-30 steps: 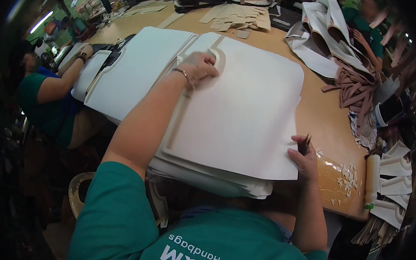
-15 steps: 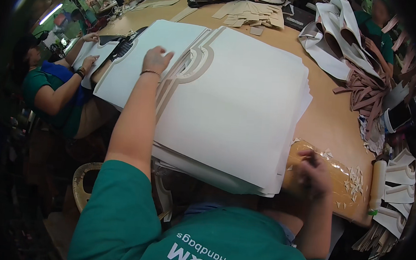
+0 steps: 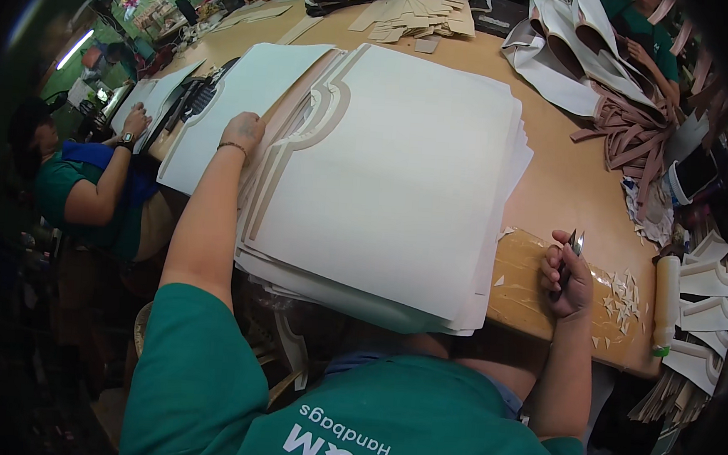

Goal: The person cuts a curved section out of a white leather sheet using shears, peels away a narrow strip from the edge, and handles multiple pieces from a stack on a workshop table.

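My left hand is closed at the right edge of a white panel, which lies on the left part of the table; its fingertips are partly hidden. Just to the right is a tall stack of large white panels, each with a curved notch and beige border strips along the left side. My right hand is wrapped around a pair of thread snips with a dark handle, pointed blades up, above the yellowish cutting mat.
Small white triangular offcuts lie on the mat beside a cream bottle. Brown strips and white bag pieces fill the right. Beige cut pieces lie at the back. A co-worker sits left.
My left hand has come down and closed at the panel's edge, where its fingers were spread above it. My right hand has turned upward, and the snips now show clearly.
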Motion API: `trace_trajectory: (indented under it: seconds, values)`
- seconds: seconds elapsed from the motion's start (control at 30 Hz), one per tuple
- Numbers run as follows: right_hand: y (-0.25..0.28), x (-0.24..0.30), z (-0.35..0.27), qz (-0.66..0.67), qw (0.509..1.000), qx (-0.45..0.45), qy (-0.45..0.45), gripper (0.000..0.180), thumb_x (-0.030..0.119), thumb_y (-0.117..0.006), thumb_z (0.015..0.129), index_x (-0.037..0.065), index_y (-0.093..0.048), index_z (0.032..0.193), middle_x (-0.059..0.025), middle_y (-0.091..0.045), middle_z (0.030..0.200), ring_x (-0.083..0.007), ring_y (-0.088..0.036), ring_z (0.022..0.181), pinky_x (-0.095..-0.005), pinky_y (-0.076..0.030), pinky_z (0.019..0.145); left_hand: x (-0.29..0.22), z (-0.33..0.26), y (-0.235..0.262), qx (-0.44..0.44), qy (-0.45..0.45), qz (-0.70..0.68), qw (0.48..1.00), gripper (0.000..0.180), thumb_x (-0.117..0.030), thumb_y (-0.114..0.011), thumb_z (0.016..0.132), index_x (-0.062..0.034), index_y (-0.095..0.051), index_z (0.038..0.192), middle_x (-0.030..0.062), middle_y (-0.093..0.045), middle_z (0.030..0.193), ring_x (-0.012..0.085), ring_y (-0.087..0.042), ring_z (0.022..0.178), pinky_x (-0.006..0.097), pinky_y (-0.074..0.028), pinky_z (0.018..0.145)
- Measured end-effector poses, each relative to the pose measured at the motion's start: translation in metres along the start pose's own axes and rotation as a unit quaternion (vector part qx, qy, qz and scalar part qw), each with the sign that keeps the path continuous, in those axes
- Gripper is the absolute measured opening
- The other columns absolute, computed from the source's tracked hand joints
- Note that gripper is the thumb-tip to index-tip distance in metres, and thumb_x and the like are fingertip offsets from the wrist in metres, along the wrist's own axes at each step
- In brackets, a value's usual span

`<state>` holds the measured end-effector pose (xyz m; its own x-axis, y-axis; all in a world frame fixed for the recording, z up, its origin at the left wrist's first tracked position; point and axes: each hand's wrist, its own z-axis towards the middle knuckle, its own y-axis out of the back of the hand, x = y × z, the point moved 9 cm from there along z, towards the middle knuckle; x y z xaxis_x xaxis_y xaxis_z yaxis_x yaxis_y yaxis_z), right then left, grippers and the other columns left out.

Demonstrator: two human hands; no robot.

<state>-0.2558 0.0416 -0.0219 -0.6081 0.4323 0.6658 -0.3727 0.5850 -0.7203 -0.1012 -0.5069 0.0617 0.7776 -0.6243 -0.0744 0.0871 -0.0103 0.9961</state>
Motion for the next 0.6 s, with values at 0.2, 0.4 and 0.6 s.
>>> trace_trajectory:
  seconds: [0.2,0.4,0.6]
  values:
    - [0.003,0.004,-0.002,0.002,1.000,-0.013,0.002,0.027,0.017,-0.049,0.084,0.004,-0.042,0.107,-0.0045,-0.049,0.068,-0.0091,-0.044,0.051,-0.0159,-0.032,0.036,-0.009,0.019,0.007,-0.022,0.053,0.044,0.997,0.024,-0.016,-0.049,0.076,-0.0028,-0.060,0.093,0.0205,-0.056,0.100,0.0326,-0.056,0.092,0.038,-0.044,0.081]
    - [-0.004,0.000,0.002,0.007,1.000,-0.013,-0.014,0.027,0.017,-0.049,0.084,0.004,-0.042,0.107,-0.0044,-0.048,0.066,-0.0096,-0.043,0.051,-0.0163,-0.032,0.036,-0.026,0.028,0.128,-0.256,-0.041,0.065,0.964,0.023,-0.018,-0.042,0.080,-0.0061,-0.059,0.089,0.0165,-0.058,0.091,0.0331,-0.056,0.084,0.040,-0.046,0.072]
    - [0.017,0.007,-0.004,-0.006,0.997,-0.079,0.015,0.022,0.025,-0.046,0.086,0.006,-0.048,0.097,-0.0080,-0.055,0.075,-0.0126,-0.054,0.058,-0.0161,-0.035,0.036,-0.159,-0.192,0.217,-0.443,-0.498,-0.020,0.746,0.027,0.001,-0.051,0.073,-0.0046,-0.055,0.099,0.0122,-0.057,0.089,0.0276,-0.056,0.080,0.033,-0.046,0.070]
